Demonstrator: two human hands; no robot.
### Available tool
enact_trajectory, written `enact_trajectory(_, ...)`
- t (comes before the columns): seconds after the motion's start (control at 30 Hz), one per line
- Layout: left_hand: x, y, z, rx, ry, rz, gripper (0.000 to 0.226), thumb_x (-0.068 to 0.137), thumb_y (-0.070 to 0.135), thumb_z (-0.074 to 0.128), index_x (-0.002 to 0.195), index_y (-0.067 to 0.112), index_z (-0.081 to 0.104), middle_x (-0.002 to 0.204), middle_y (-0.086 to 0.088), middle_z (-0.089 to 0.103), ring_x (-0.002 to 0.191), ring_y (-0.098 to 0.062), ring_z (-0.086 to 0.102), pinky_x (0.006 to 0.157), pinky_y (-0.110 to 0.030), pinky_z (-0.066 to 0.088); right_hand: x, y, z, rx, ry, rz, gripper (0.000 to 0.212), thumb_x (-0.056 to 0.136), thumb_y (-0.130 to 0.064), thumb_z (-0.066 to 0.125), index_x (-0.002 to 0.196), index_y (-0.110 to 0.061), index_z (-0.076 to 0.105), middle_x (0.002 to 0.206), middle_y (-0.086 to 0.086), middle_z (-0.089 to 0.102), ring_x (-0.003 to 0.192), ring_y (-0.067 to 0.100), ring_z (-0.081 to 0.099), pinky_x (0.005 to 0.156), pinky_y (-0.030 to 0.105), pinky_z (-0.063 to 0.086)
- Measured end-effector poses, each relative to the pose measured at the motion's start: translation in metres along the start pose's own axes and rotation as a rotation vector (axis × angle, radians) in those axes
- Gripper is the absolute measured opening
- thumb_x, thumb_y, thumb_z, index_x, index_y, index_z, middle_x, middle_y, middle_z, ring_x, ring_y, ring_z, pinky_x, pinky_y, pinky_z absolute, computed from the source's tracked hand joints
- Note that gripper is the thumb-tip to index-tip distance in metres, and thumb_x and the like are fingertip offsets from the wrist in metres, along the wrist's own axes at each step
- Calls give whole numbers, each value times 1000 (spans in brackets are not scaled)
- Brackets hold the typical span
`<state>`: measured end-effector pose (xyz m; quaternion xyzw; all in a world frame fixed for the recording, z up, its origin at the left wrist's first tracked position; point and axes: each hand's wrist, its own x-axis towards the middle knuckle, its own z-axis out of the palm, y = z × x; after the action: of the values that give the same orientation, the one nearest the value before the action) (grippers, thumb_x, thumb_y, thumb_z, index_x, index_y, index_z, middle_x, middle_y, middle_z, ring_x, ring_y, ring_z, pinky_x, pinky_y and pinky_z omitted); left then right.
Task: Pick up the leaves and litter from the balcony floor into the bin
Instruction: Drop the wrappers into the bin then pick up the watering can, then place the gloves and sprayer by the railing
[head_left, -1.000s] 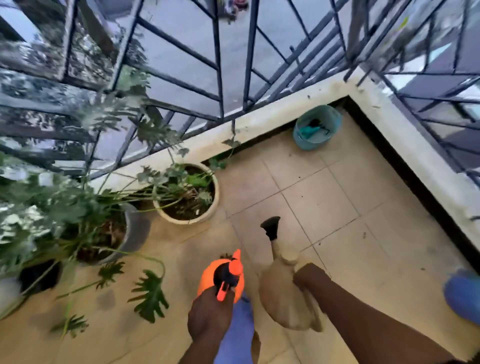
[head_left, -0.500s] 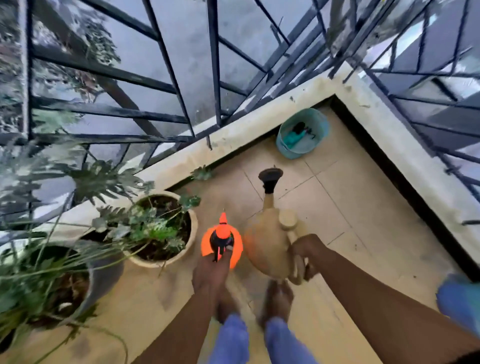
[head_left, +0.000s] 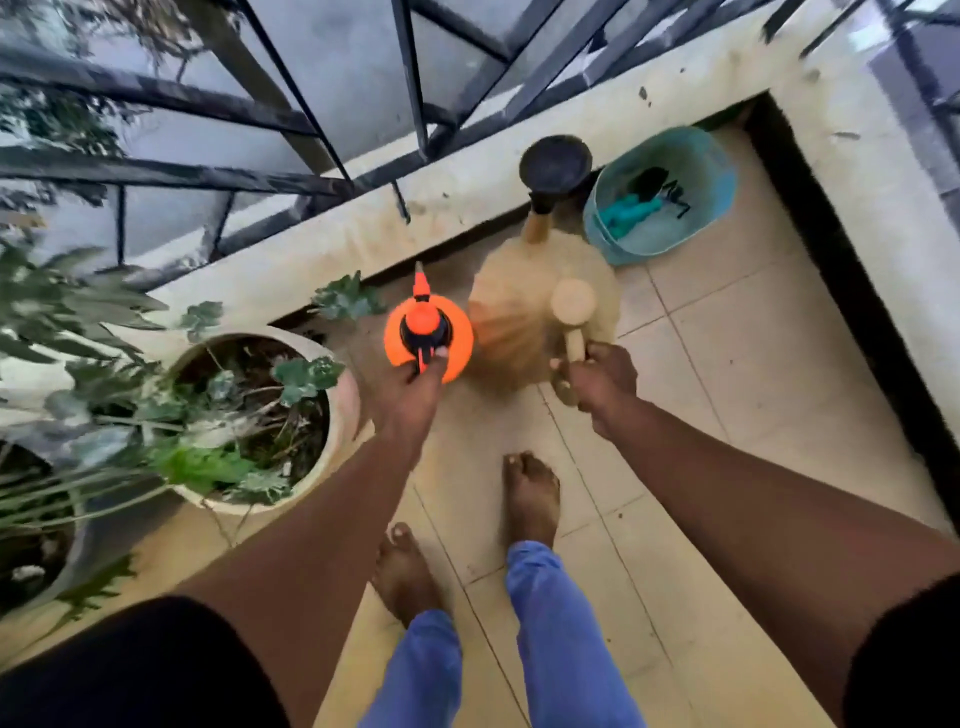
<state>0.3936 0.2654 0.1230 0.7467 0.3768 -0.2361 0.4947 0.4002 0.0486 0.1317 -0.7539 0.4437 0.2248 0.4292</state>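
— What is held? 
— An orange sprayer (head_left: 429, 332) is gripped by the left hand (head_left: 413, 387), a tan watering can (head_left: 540, 306) by the right hand (head_left: 602, 376).

— And the bin? 
— The teal bin (head_left: 719, 171) is seen in the corner; both should be set down clear of it.

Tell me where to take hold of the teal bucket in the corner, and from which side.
Judging from this view, take the teal bucket by its rim on the side facing the open tiled floor, reaching down from above. It stands upright with its mouth open. The ledge hems in its far sides, and the tan watering can crowds its left. No handle is clearly visible, and tools lie inside.
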Motion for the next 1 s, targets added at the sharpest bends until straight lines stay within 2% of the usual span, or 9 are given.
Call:
enact_trajectory(0.07,14,-2,11,-56,19,-36,44,72,66,71,61,23,67,61,5,60,72,-22,62,90,-53,57,15,-6,1,-22,-12,-24,19,77,-24,83,95,-24,76,80,-5,70,79,22,68,64,33,53)
enact_trajectory(0.13,29,-5,23,-82,29,-53,43,63,72,69,61,29,68,59,6,58,71,-20,58,90,-55,57,32,-12,1,-57,-3,-38,19,77,-26,84,95,-24,76,80,-4,71,78,22,68,65,34,54)
enact_trajectory(0.27,51,-7,40,-123,55,-62,48,63,77,68,67,29,70,67,2,62,77,-28,62,90,-54,57,62,-19,4,-102,-13,-65,17,78,-30,83,92,-23,75,80,-3,69,73,22,65,59,28,47)
enact_trajectory(0.33,55,-7,46,-145,69,-53,50,65,78,67,69,27,70,70,0,63,82,-31,65,90,-52,58,74,-22,6,-110,-13,-77,16,78,-30,82,90,-25,73,82,-3,68,75,23,65,61,29,48)
enact_trajectory(0.47,59,-8,52,-168,103,-21,64,66,81,64,79,18,67,71,-6,60,77,-27,63,89,-53,58,89,-28,10,-126,0,-99,15,79,-29,82,91,-28,72,84,-3,70,83,23,68,74,36,60)
enact_trajectory(0.6,55,-7,61,-183,136,-16,66,70,77,65,73,12,57,62,-4,51,65,-24,50,80,-56,56,98,-32,11,-156,-12,-121,12,81,-28,80,89,-26,71,79,-7,66,78,19,65,78,40,62)
enact_trajectory(0.67,49,-5,65,-233,146,-43,65,70,74,67,71,11,54,62,-3,48,65,-21,46,80,-57,56,101,-33,10,-162,-12,-132,12,82,-26,80,86,-25,70,78,-8,65,78,19,64,79,40,61)
enact_trajectory(0.87,45,-6,70,-375,150,-101,50,72,66,69,69,17,62,60,5,54,67,-19,54,89,-53,57,109,-28,8,-221,-31,-164,14,81,-27,82,88,-21,72,79,-5,65,86,23,66,81,38,59)
enact_trajectory(1.0,49,-3,75,-458,130,-95,49,69,67,69,69,18,62,61,9,52,66,-14,55,92,-51,57,117,-23,7,-238,-30,-194,17,81,-27,82,95,-21,75,86,-1,69,87,23,67,82,37,59)
